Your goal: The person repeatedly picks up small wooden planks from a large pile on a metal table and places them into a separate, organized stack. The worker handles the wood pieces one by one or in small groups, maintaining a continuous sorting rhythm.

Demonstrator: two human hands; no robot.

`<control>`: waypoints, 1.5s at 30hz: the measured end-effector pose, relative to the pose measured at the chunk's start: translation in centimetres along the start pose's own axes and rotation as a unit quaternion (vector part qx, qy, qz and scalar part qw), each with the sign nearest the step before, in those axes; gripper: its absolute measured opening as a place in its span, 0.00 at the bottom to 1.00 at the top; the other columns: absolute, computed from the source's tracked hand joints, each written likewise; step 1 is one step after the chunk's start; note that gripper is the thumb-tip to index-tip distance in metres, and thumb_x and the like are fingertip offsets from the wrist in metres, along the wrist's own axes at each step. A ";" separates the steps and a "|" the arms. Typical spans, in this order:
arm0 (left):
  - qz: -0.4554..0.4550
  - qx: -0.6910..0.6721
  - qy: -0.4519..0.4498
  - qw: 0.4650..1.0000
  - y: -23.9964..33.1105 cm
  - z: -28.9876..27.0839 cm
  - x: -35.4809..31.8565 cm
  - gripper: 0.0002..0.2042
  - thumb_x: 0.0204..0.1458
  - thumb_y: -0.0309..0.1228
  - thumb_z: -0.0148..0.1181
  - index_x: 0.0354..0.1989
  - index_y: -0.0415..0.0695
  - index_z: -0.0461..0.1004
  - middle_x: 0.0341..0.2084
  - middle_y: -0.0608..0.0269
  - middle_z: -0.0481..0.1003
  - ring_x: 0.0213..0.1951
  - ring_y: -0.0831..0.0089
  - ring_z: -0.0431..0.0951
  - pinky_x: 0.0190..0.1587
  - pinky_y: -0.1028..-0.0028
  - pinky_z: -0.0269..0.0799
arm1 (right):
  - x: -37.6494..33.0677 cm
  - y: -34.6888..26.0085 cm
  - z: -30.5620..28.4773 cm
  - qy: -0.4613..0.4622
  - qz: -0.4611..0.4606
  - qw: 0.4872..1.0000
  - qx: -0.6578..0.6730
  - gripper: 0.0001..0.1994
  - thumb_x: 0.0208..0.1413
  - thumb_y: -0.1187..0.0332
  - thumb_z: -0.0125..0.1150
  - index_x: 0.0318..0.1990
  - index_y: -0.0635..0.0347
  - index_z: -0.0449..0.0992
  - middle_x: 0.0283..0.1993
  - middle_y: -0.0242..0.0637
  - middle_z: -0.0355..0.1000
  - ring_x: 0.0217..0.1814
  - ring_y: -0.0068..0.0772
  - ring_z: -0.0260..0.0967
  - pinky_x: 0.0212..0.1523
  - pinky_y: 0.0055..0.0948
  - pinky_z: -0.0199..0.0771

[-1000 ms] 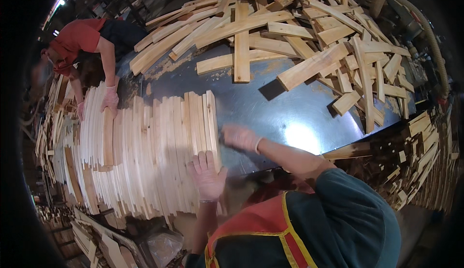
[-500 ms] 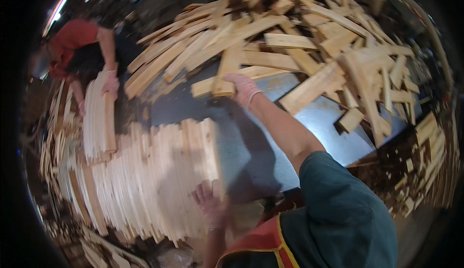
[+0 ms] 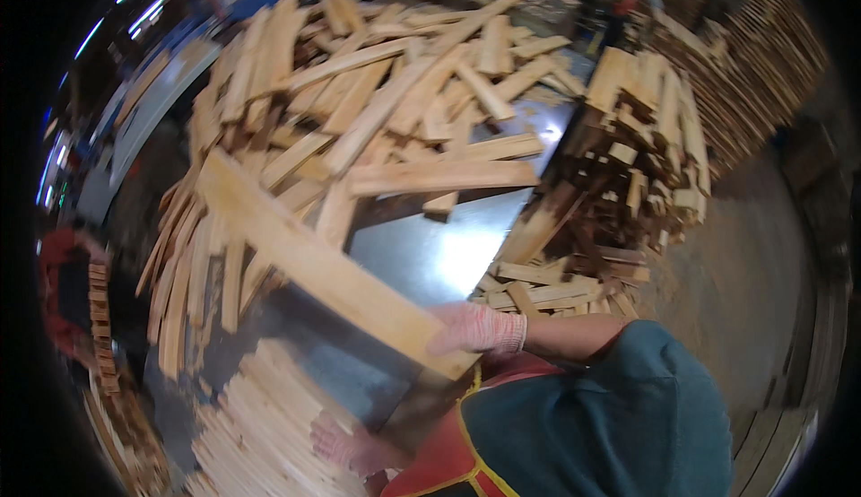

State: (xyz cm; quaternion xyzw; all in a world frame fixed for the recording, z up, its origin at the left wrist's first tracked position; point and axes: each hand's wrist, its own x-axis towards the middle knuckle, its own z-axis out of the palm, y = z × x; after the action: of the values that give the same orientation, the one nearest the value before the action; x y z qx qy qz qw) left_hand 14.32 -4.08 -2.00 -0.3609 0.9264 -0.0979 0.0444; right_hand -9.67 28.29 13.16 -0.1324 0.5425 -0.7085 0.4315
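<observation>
My right hand (image 3: 480,328), in a pinkish-white knitted glove, grips the near end of a long flat wooden board (image 3: 314,259). The board slants away to the far left, its other end over the loose boards. My left hand (image 3: 339,443), gloved too, lies with spread fingers on the near edge of a tight row of pale boards (image 3: 260,407). That row covers the near left of the grey metal table (image 3: 430,250). Behind it spreads a jumbled pile of loose boards (image 3: 395,98).
Off the table's right side stand stacked short wood pieces (image 3: 641,152), with more cut pieces (image 3: 547,291) lower down. A tall stack of slats (image 3: 735,66) rises at the far right. At the left edge a person in red (image 3: 63,291) is beside a column of boards (image 3: 101,318).
The view has swung to the right. My right hand has come back from the pile toward my body with a board in its grip. My left hand still rests on the row.
</observation>
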 end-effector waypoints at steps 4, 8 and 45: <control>-0.002 -0.048 0.015 0.999 -2.0 -2.1 -1.8 0.40 0.49 0.43 0.65 0.74 0.51 0.61 0.69 0.46 0.64 0.70 0.44 0.62 0.72 0.48 0.55 | -3.4 0.1 -6.8 0.284 -0.106 0.945 -0.122 0.21 0.61 0.64 0.66 0.62 0.55 0.77 0.42 0.26 0.79 0.37 0.19 0.74 0.37 0.25 0.77; 0.046 -0.180 -0.026 0.982 -0.8 -6.4 0.7 0.40 0.52 0.47 0.67 0.73 0.47 0.64 0.71 0.38 0.61 0.72 0.42 0.60 0.73 0.47 0.55 | -9.6 -6.8 -22.4 0.285 0.198 0.305 -0.887 0.03 0.54 0.68 0.63 0.35 0.50 0.81 0.33 0.32 0.77 0.38 0.36 0.77 0.37 0.34 0.81; -0.203 -0.671 -0.138 0.699 6.8 -3.7 -2.8 0.19 0.57 0.34 0.62 0.53 0.36 0.78 0.36 0.57 0.82 0.38 0.69 0.83 0.40 0.70 0.77 | 22.2 4.9 2.3 -0.031 0.144 0.972 -0.181 0.32 0.60 0.54 0.62 0.68 0.59 0.63 0.50 0.46 0.76 0.50 0.37 0.76 0.50 0.36 0.81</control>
State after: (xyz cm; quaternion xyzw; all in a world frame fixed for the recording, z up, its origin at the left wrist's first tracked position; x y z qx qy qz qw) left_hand 11.28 3.30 0.20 -0.4838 0.6341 0.5942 -0.1037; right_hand -19.01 9.81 3.50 -0.1514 0.6614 -0.5245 0.5144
